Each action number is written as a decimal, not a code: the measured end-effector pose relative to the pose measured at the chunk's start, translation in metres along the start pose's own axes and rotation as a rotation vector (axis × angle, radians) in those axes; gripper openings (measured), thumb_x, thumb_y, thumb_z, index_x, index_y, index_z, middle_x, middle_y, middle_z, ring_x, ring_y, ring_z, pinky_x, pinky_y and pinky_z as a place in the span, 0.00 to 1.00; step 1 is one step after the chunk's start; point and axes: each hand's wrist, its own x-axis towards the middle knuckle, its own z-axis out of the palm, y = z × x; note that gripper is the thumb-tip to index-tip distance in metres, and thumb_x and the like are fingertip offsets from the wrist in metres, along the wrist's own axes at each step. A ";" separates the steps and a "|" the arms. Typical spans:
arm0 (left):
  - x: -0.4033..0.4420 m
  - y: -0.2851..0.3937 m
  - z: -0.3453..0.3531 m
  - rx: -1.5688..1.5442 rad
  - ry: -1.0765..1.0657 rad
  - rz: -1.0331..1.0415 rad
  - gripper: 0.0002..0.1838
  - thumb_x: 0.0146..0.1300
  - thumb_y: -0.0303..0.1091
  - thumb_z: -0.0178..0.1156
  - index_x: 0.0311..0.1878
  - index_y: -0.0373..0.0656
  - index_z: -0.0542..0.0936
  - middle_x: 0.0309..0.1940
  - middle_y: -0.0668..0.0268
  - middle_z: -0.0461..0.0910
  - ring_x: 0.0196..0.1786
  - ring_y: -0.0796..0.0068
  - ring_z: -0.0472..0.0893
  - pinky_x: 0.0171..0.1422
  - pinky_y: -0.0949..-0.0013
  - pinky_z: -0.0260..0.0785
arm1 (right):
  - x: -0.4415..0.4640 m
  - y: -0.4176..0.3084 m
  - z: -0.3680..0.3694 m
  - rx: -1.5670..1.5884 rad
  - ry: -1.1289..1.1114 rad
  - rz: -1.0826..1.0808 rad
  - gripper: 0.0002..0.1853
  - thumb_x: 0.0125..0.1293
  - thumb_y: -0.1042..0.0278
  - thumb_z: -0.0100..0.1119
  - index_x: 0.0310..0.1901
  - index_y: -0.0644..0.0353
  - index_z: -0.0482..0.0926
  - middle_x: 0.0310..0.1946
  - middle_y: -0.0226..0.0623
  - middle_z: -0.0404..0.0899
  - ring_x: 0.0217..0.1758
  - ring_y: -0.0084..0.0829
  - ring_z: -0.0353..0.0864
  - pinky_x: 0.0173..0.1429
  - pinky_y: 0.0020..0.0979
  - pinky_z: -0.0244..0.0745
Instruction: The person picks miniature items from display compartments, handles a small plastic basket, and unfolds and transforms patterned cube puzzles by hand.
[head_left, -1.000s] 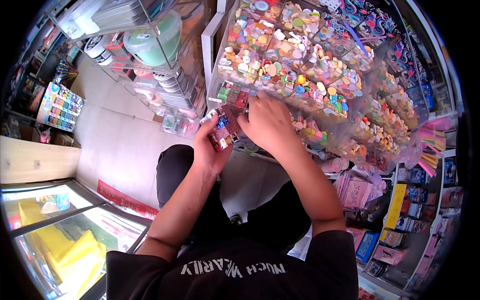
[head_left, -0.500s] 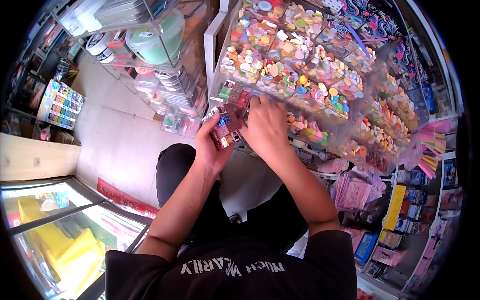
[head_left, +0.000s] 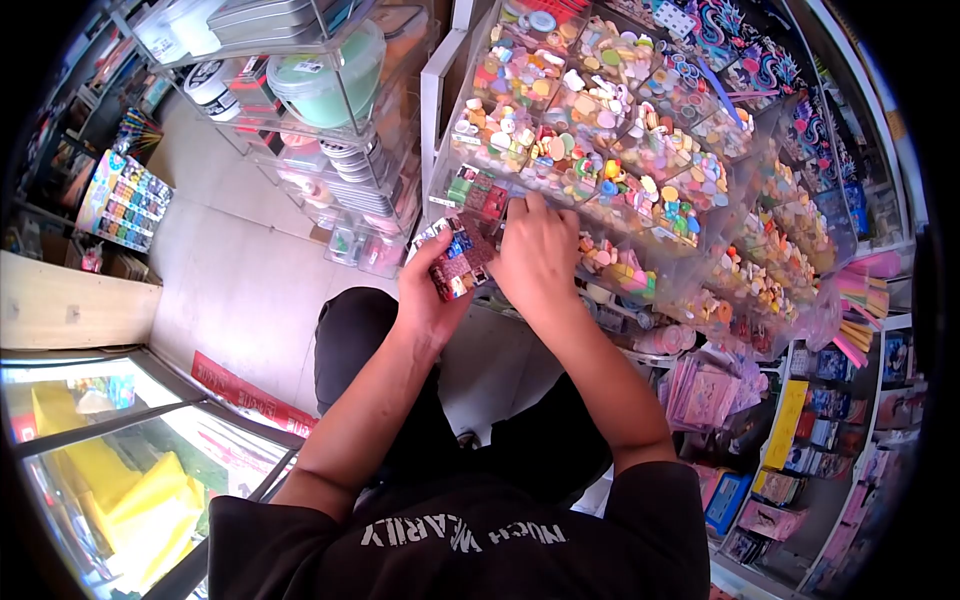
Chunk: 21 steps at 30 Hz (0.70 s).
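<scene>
left hand (head_left: 430, 288): fingers closed round picture-covered block (head_left: 461, 265) | right hand (head_left: 540, 250): fingers curled, hold unclear

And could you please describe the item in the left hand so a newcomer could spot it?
Find the big bank of pastel trinkets, then the left hand below its lower left corner. That hand holds a small patterned block. Unlike the green and red packs just above, it shows a blue patch.

Divided tray (head_left: 620, 212) — small colourful pieces (head_left: 660, 150) | wire rack (head_left: 322, 32) — green tub (head_left: 325, 92)
</scene>
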 end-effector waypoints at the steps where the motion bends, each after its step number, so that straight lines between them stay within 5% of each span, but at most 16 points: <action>1: 0.000 0.000 0.000 0.005 -0.001 0.001 0.23 0.67 0.43 0.60 0.58 0.37 0.77 0.52 0.57 0.84 0.56 0.61 0.82 0.68 0.56 0.68 | 0.000 0.001 0.001 0.000 0.001 -0.001 0.22 0.40 0.64 0.77 0.37 0.63 0.81 0.38 0.41 0.79 0.40 0.38 0.83 0.56 0.41 0.65; 21: 0.001 -0.003 0.001 0.005 0.000 0.018 0.22 0.68 0.44 0.60 0.58 0.37 0.76 0.51 0.58 0.83 0.58 0.61 0.81 0.72 0.54 0.67 | -0.002 0.018 0.002 0.038 0.052 -0.130 0.17 0.54 0.68 0.74 0.43 0.64 0.81 0.39 0.39 0.77 0.47 0.42 0.80 0.55 0.42 0.70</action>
